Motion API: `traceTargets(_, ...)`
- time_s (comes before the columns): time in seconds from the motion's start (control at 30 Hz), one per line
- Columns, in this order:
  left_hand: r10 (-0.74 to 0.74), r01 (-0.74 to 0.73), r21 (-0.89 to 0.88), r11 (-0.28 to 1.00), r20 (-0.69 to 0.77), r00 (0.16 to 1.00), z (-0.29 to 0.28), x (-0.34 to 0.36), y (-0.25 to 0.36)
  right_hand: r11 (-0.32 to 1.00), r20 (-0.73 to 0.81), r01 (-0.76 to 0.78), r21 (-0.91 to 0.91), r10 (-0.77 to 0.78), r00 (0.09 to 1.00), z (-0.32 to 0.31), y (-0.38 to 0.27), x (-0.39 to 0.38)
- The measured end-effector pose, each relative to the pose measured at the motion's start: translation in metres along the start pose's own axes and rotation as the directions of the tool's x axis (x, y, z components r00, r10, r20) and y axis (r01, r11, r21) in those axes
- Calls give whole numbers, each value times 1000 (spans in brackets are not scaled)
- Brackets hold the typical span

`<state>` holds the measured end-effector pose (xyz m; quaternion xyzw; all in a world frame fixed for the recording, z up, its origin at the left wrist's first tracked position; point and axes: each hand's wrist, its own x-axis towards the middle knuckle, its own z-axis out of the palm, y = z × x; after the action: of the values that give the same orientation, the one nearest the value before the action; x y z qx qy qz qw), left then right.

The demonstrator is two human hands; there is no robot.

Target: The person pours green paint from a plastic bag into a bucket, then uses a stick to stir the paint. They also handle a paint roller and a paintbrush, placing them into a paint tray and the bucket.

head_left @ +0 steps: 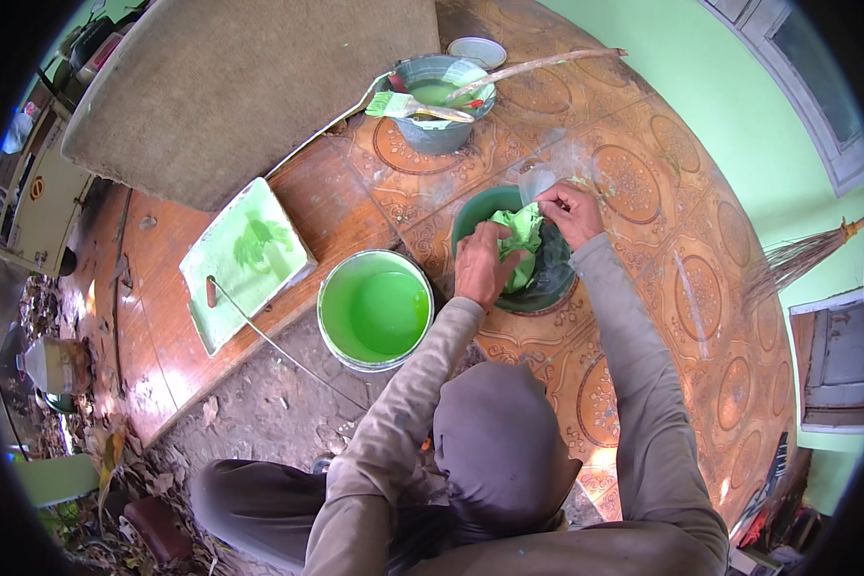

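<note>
Over a dark green basin with murky contents, my left hand grips a crumpled, pale green bundle that looks like plastic or cloth. My right hand pinches the upper edge of the same bundle, beside a small translucent flap. Left of the basin stands a bucket of bright green paint. Further left lies a paint tray smeared with green, with a long wire roller handle resting across it.
A grey bucket at the back holds brushes and a stick, near a round lid. A large board lies upper left. A twig broom leans by the green wall. Dry leaves and clutter fill the left.
</note>
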<state>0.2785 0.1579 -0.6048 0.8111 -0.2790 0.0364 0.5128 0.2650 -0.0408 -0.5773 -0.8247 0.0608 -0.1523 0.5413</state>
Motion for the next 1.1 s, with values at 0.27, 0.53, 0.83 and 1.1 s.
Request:
traceTargets(0.27,128,-123,62,990,-96,987,-6,23,-4,997,7,65,-51,-65,998,-13,-29,8)
traceTargets(0.53,42,-36,56,998,-124,991,-9,30,-4,999,-11,-32,-15,32,999,-16,-36,-9)
traceTargets(0.83,134,-127,227,966,-19,991,-15,27,-8,999,-43,-23,39,25,999,-11,-7,-8)
traceTargets(1.1,63,-58,244,968,-9,998,-20,25,-22,986,28,108,-127,-105,994,1,7,-2)
